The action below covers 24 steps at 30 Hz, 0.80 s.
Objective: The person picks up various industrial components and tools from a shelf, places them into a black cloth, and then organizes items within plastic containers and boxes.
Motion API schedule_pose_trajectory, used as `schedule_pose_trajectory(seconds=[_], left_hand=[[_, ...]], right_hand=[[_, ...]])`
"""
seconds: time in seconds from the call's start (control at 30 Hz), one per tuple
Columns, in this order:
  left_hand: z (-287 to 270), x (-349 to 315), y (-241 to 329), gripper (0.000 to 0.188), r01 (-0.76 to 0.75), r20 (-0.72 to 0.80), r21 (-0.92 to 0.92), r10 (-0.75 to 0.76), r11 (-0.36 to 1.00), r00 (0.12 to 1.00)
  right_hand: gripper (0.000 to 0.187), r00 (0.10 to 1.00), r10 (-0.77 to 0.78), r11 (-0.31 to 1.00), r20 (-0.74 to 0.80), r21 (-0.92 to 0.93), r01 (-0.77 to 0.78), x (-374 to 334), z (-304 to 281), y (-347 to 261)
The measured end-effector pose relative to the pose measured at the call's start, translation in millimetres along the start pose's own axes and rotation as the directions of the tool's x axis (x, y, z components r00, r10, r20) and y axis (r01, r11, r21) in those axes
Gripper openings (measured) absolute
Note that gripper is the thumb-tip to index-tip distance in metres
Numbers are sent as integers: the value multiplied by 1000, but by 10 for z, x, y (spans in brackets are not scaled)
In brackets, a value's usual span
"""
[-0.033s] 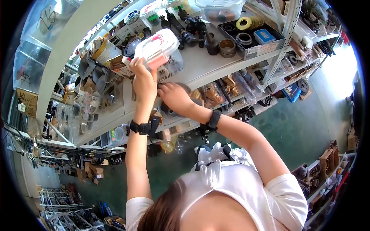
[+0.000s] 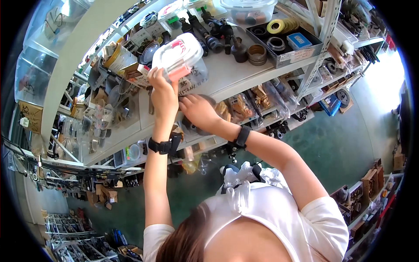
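Note:
A clear plastic container [image 2: 192, 72] with a white lid stands tilted near the shelf's front edge. It has a pinkish-red label on its side and dark handwriting below. My left hand [image 2: 163, 91] grips its near left corner, thumb and fingers closed against it. Just under the container, my right hand [image 2: 198, 111] lies over a dark round part [image 2: 207, 98], with its fingers curled together. The palm hides most of that part, and the fingertips are partly out of sight beside my left wrist.
Behind the container are black jointed metal parts [image 2: 209, 37], a brown ring [image 2: 257, 55] and a grey tray [image 2: 283, 60] of rings. A shelf upright [image 2: 315, 72] rises at the right. Bagged parts [image 2: 104, 115] crowd the left; more parts [image 2: 240, 107] fill the shelf below.
The container has tilted slightly in my left hand, and its handwriting shows at a different angle. My right hand has hardly moved.

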<state>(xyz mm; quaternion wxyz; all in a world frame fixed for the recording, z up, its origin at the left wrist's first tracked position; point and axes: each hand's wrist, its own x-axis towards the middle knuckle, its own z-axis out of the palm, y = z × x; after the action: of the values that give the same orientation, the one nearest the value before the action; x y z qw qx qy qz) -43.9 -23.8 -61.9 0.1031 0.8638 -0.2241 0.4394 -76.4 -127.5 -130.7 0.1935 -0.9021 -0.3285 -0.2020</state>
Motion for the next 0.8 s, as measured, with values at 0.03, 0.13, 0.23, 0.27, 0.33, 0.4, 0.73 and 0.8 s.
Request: schedule_pose_trajectory(seconds=[0.03,0.13,0.23,0.27,0.33,0.4,0.73,0.8], left_hand=[[4,-53,15,46,16,14,11,-16,1000,1000],[-10,-200,26,47,15,5,50,-15,999,1000],[13,-261,37,47,15,-13,88,-14,996,1000],[28,-275,49,48,29,-10,97,-28,995,1000],[17,-275,86,48,51,8,95,-52,994,999],[-4,-278,104,49,65,19,94,-67,993,998],[-63,-344,255,57,184,-7,5,-184,983,983],[-67,-427,432,69,266,33,8,-266,964,964]], right_hand=[[27,989,-62,998,-133,-11,61,-60,34,28],[30,902,-212,977,-377,-104,186,-222,58,171],[34,898,-280,957,-339,-23,289,-373,-9,376],[34,900,-283,956,-333,-25,292,-405,-39,446],[32,897,-293,953,-332,-31,300,-461,-139,554],[30,909,-248,966,-335,-21,256,-542,-169,695],[28,896,28,935,-443,-305,-180,-848,-638,1274],[26,884,126,911,-450,-300,-282,-870,-632,1252]])
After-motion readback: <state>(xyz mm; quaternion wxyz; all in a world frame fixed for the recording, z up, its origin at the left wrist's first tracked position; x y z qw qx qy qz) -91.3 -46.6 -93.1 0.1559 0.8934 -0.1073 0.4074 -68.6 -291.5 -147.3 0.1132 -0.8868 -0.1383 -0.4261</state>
